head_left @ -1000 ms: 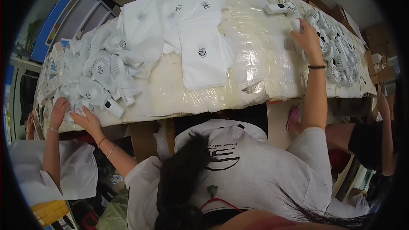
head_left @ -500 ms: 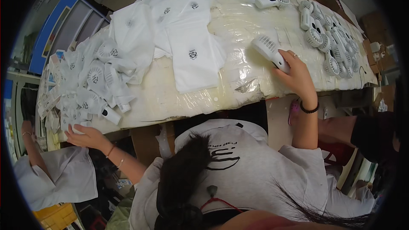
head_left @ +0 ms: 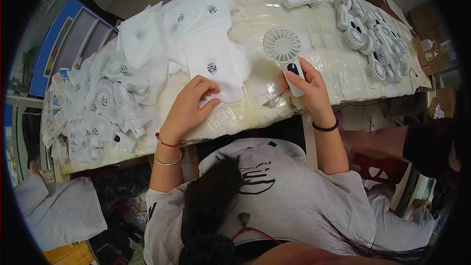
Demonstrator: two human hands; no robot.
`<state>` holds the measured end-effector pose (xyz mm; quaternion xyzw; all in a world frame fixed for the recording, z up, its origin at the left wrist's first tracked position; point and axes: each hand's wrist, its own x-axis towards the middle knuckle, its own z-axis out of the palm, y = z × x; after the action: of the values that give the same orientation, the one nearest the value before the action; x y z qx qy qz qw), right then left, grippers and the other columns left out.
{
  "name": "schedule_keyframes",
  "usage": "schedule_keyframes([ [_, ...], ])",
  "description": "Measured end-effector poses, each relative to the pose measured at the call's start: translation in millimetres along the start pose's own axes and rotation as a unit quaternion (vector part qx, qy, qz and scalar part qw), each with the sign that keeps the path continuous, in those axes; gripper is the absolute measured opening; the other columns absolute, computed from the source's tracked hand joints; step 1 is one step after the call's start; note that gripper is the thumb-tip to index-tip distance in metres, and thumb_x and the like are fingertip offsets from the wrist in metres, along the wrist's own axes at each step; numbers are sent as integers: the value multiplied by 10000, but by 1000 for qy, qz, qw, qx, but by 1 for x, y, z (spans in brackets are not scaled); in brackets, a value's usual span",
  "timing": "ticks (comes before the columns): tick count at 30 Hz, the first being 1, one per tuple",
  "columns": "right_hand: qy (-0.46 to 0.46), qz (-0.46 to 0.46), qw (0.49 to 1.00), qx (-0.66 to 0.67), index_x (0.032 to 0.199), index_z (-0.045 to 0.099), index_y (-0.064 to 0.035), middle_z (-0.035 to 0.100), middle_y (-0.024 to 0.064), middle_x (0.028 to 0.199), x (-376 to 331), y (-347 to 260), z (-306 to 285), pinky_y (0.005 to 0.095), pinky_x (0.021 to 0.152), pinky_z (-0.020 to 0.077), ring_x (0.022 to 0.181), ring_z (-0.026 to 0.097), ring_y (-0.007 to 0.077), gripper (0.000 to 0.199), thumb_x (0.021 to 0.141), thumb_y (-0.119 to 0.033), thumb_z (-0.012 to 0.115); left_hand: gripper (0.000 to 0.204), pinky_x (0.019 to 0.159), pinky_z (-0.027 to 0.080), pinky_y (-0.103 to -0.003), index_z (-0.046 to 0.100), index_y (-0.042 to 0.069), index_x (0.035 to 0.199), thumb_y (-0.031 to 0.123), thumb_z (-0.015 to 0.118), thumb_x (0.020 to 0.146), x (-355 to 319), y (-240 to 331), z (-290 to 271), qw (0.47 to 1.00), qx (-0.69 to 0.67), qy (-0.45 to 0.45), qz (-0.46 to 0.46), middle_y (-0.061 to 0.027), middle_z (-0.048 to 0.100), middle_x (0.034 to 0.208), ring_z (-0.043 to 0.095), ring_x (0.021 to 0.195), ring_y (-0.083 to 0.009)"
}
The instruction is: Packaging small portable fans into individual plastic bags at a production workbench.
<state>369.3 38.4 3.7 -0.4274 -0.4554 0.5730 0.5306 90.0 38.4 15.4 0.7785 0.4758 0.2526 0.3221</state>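
My right hand is closed around the handle of a white handheld fan, its round grille up and a dark panel with a lit display showing below it. My left hand is over the near edge of a white plastic bag on top of a spread of such bags. Its fingers curl, with the thumb apart from them and nothing visible between. I cannot tell whether the fingertips touch the bag.
Several bagged fans lie heaped at the left of the wrapped table. Loose white fans are piled at the right, and a single fan lies at the far side. A blue-edged rack stands at the far left.
My left hand has moved right, from beside the bagged heap to the bags' near edge. My right hand has shifted left, turning the fan upright, and the panel's display shows lit.
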Motion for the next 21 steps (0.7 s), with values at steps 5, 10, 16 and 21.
schedule_keyframes([
  [5, 14, -26, 999, -45, 1203, 527, 20, 613, 81, 851, 8, 9, 1, 215, 596, 453, 652, 544, 118, 394, 828, -51, 627, 114, 673, 396, -202, 600, 29, 908, 23, 594, 794, 10, -8, 0, 1000, 11, -9, -14, -18, 537, 855, 458, 687, -130],
  [10, -37, -20, 999, 7, 1319, 419, -1, 609, 100, 856, 2, 8, 6, 206, 530, 433, 616, 539, 122, 518, 832, -17, 595, 78, 667, 389, -198, 586, 16, 893, 11, 573, 817, 10, -9, 0, 996, -4, 86, -22, -12, 537, 829, 457, 675, -125],
  [16, -325, 147, 894, 271, 1446, 245, -61, 621, 158, 832, -17, 11, 46, 198, 396, 395, 581, 557, 140, 651, 867, -28, 542, 33, 628, 388, -209, 577, 7, 829, -15, 571, 805, -12, 12, -1, 959, -215, 185, 11, -23, 528, 796, 442, 658, -120],
  [21, -339, 226, 884, 232, 1460, 224, -90, 622, 171, 787, -22, 23, 72, 194, 364, 379, 568, 562, 149, 644, 893, -63, 527, 73, 637, 392, -219, 567, 12, 848, -40, 550, 800, -36, 6, -10, 907, -379, 179, 43, -31, 546, 813, 444, 677, -127],
])
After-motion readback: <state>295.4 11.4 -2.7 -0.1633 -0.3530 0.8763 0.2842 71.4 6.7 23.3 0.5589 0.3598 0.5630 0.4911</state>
